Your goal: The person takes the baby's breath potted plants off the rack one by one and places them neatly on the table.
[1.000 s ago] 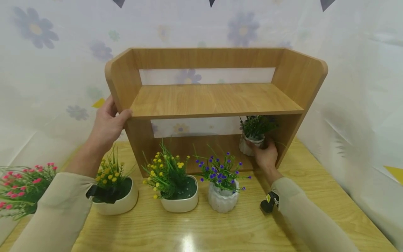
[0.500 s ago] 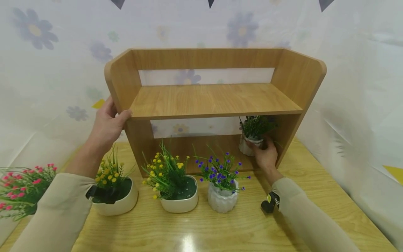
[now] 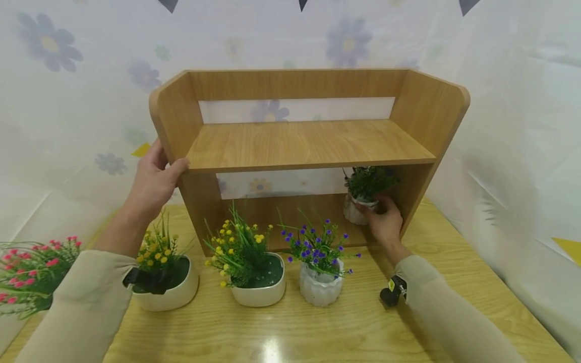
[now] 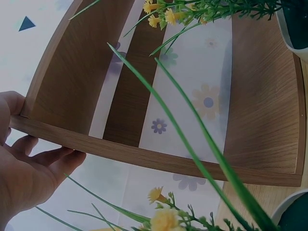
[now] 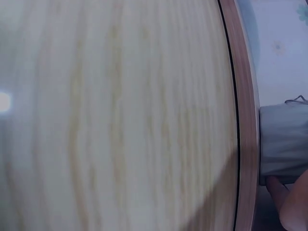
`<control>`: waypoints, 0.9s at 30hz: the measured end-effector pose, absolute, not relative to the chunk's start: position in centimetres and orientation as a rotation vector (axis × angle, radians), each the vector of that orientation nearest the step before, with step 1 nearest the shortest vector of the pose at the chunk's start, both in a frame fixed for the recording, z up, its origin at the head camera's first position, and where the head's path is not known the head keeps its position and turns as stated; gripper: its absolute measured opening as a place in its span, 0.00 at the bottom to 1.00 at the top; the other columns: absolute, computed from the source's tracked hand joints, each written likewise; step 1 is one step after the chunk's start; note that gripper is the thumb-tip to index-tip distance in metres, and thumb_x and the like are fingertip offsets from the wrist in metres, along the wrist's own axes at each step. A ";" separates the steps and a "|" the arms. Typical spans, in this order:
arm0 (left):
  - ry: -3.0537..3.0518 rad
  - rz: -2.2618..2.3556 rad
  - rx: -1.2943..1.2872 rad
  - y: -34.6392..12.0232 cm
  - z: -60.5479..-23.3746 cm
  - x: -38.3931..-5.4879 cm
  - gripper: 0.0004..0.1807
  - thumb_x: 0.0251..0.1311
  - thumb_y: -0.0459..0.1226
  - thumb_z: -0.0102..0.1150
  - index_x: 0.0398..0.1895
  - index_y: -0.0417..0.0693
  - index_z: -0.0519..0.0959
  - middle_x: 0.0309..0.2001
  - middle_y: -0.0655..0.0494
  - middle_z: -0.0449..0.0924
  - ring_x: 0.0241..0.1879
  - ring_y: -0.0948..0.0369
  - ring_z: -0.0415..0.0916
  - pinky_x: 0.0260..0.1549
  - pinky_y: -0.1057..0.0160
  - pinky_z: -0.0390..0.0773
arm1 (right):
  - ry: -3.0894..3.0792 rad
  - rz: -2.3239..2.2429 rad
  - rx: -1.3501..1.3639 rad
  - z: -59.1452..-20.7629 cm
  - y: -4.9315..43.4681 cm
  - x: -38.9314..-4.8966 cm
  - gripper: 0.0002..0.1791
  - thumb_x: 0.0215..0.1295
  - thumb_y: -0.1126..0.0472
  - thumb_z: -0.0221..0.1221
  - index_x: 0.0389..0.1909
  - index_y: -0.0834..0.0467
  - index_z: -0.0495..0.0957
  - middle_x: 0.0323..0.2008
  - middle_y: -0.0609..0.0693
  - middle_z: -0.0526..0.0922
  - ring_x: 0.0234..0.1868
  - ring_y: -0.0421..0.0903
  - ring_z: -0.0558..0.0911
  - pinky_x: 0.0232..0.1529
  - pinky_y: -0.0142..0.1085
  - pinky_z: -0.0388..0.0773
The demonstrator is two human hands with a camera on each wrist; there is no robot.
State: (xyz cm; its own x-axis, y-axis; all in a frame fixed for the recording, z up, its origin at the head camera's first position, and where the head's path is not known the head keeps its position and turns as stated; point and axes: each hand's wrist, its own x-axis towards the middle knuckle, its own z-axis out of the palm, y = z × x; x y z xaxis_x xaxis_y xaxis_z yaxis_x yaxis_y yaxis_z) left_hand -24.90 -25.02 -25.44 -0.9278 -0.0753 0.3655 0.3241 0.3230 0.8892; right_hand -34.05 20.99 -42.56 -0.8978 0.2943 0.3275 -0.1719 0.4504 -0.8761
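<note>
My left hand (image 3: 153,182) grips the left side panel of a two-tier wooden shelf (image 3: 308,143), thumb on the near edge and fingers behind. In the left wrist view those fingers (image 4: 70,159) show past the panel's edge. Inside the lower tier, at its right end, my right hand (image 3: 386,222) holds a white fluted pot (image 3: 355,212) with a dark green plant (image 3: 368,181), thumb across its front. The hand's far fingers are partly hidden behind the pot. In the right wrist view the thumb (image 5: 276,190) touches the base of the pot.
Before the shelf stand a white pot of purple flowers (image 3: 321,287) and two cream pots with yellow flowers, one in the middle (image 3: 258,295) and one by my left wrist (image 3: 172,298). Pink flowers (image 3: 32,272) sit at far left. A flower-print sheet (image 3: 290,35) hangs behind.
My right hand and wrist have shifted slightly right, and the fingers show a little more beside the pot. The left hand keeps its grip on the shelf.
</note>
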 end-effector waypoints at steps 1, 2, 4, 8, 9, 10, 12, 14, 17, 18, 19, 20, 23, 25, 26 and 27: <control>-2.253 -1.636 -0.221 -25.0 -25.5 -24.9 0.33 0.75 0.38 0.51 0.78 0.69 0.56 0.73 0.49 0.61 0.66 0.46 0.65 0.59 0.37 0.70 | -2.266 1.453 -0.099 -42.5 21.1 -34.1 0.28 0.61 0.53 0.71 0.58 0.62 0.77 0.58 0.59 0.77 0.56 0.55 0.73 0.54 0.48 0.70; -2.254 -1.634 -0.221 -25.1 -25.5 -24.9 0.33 0.75 0.38 0.50 0.78 0.70 0.56 0.73 0.49 0.61 0.66 0.47 0.65 0.59 0.37 0.70 | -2.263 1.457 -0.097 -42.5 21.1 -34.1 0.27 0.61 0.53 0.72 0.57 0.61 0.77 0.57 0.59 0.77 0.56 0.54 0.74 0.53 0.47 0.71; -2.256 -1.629 -0.223 -25.1 -25.5 -25.0 0.33 0.75 0.38 0.50 0.78 0.70 0.56 0.73 0.49 0.61 0.66 0.47 0.65 0.60 0.38 0.70 | -2.264 1.460 -0.096 -42.5 21.3 -34.2 0.27 0.60 0.52 0.72 0.55 0.61 0.78 0.55 0.58 0.78 0.54 0.53 0.74 0.50 0.44 0.71; -2.262 -1.612 -0.226 -25.1 -25.6 -25.0 0.33 0.75 0.38 0.50 0.78 0.70 0.56 0.73 0.50 0.62 0.67 0.48 0.64 0.60 0.38 0.70 | -2.279 1.460 -0.105 -42.4 21.5 -34.2 0.27 0.59 0.51 0.73 0.53 0.61 0.79 0.54 0.57 0.79 0.53 0.52 0.75 0.47 0.40 0.71; -2.264 -1.609 -0.226 -25.1 -25.5 -25.0 0.33 0.75 0.38 0.50 0.78 0.70 0.56 0.73 0.50 0.62 0.67 0.48 0.64 0.60 0.39 0.70 | -2.283 1.464 -0.104 -42.4 21.5 -34.2 0.27 0.58 0.51 0.73 0.53 0.61 0.79 0.54 0.57 0.79 0.53 0.51 0.75 0.47 0.39 0.71; -2.263 -1.607 -0.227 -25.1 -25.5 -25.1 0.33 0.75 0.38 0.50 0.78 0.70 0.56 0.73 0.50 0.62 0.67 0.48 0.64 0.60 0.39 0.70 | -2.284 1.471 -0.101 -42.4 21.5 -34.2 0.27 0.58 0.51 0.73 0.54 0.61 0.79 0.53 0.57 0.79 0.52 0.50 0.75 0.46 0.37 0.71; -2.260 -1.611 -0.230 -25.2 -25.5 -25.0 0.33 0.75 0.38 0.50 0.78 0.70 0.56 0.73 0.50 0.62 0.67 0.48 0.64 0.60 0.38 0.70 | -2.283 1.482 -0.091 -42.4 21.5 -34.2 0.27 0.58 0.51 0.73 0.53 0.62 0.79 0.52 0.58 0.80 0.51 0.49 0.75 0.43 0.34 0.71; -2.257 -1.619 -0.231 -25.2 -25.5 -25.0 0.33 0.75 0.38 0.50 0.78 0.70 0.56 0.73 0.50 0.62 0.66 0.49 0.64 0.60 0.39 0.70 | -2.281 1.481 -0.080 -42.2 21.5 -34.2 0.27 0.58 0.52 0.74 0.52 0.63 0.80 0.51 0.58 0.81 0.48 0.46 0.76 0.39 0.30 0.72; -2.252 -1.621 -0.228 -25.3 -25.4 -24.9 0.33 0.75 0.38 0.50 0.78 0.70 0.57 0.72 0.50 0.62 0.66 0.50 0.65 0.59 0.40 0.72 | -2.290 1.467 -0.057 -42.0 21.4 -34.1 0.26 0.57 0.52 0.74 0.50 0.63 0.80 0.48 0.57 0.81 0.44 0.44 0.75 0.34 0.27 0.71; -2.252 -1.615 -0.227 -25.3 -25.4 -24.9 0.32 0.75 0.38 0.50 0.78 0.69 0.57 0.72 0.50 0.63 0.65 0.51 0.65 0.59 0.41 0.72 | -2.297 1.460 -0.046 -42.0 21.3 -34.1 0.25 0.57 0.52 0.74 0.50 0.62 0.80 0.48 0.57 0.81 0.43 0.44 0.75 0.34 0.27 0.71; -2.251 -1.609 -0.227 -25.3 -25.4 -25.0 0.32 0.75 0.38 0.50 0.78 0.69 0.57 0.72 0.50 0.63 0.66 0.51 0.65 0.58 0.42 0.72 | -2.307 1.450 -0.039 -42.0 21.3 -34.1 0.25 0.57 0.51 0.74 0.50 0.62 0.80 0.47 0.57 0.81 0.43 0.44 0.74 0.34 0.27 0.71; -2.249 -1.605 -0.229 -25.3 -25.4 -25.0 0.32 0.75 0.38 0.50 0.78 0.68 0.58 0.72 0.50 0.63 0.65 0.52 0.65 0.58 0.42 0.72 | -2.314 1.445 -0.028 -42.0 21.3 -34.0 0.25 0.57 0.51 0.74 0.50 0.62 0.80 0.47 0.57 0.81 0.43 0.45 0.74 0.35 0.29 0.71; -2.247 -1.592 -0.242 -25.3 -25.5 -25.1 0.32 0.75 0.38 0.50 0.78 0.67 0.58 0.71 0.50 0.64 0.66 0.52 0.65 0.59 0.42 0.72 | -2.335 1.436 -0.003 -42.2 21.3 -34.0 0.27 0.58 0.50 0.73 0.53 0.62 0.79 0.51 0.57 0.80 0.47 0.48 0.75 0.42 0.35 0.72; -2.248 -1.592 -0.247 -25.2 -25.5 -25.1 0.32 0.75 0.38 0.50 0.78 0.68 0.58 0.71 0.51 0.64 0.66 0.52 0.64 0.59 0.42 0.71 | -2.337 1.489 0.007 -42.4 21.3 -33.9 0.33 0.59 0.50 0.73 0.59 0.62 0.74 0.57 0.59 0.76 0.53 0.52 0.74 0.49 0.41 0.73; -2.250 -1.592 -0.248 -25.2 -25.5 -25.1 0.32 0.75 0.38 0.50 0.78 0.68 0.58 0.71 0.51 0.64 0.66 0.52 0.64 0.60 0.41 0.71 | -2.338 1.533 0.017 -42.5 21.4 -33.9 0.37 0.59 0.51 0.73 0.63 0.63 0.70 0.61 0.60 0.73 0.57 0.53 0.72 0.52 0.45 0.73; -2.250 -1.595 -0.247 -25.2 -25.5 -25.1 0.32 0.75 0.38 0.50 0.78 0.68 0.58 0.71 0.51 0.63 0.66 0.52 0.64 0.60 0.41 0.71 | -2.344 1.568 0.027 -42.6 21.4 -33.9 0.40 0.59 0.51 0.72 0.67 0.63 0.66 0.64 0.61 0.70 0.62 0.55 0.70 0.58 0.47 0.71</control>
State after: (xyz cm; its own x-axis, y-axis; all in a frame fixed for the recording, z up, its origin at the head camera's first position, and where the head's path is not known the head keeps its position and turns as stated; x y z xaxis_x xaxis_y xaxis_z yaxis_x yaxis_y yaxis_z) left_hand -25.08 -25.23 -25.54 -0.9160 -0.0697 0.3950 0.3496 0.3441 0.8714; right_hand -33.89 21.44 -42.59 -0.9484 0.1605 0.2733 -0.1913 0.3976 -0.8974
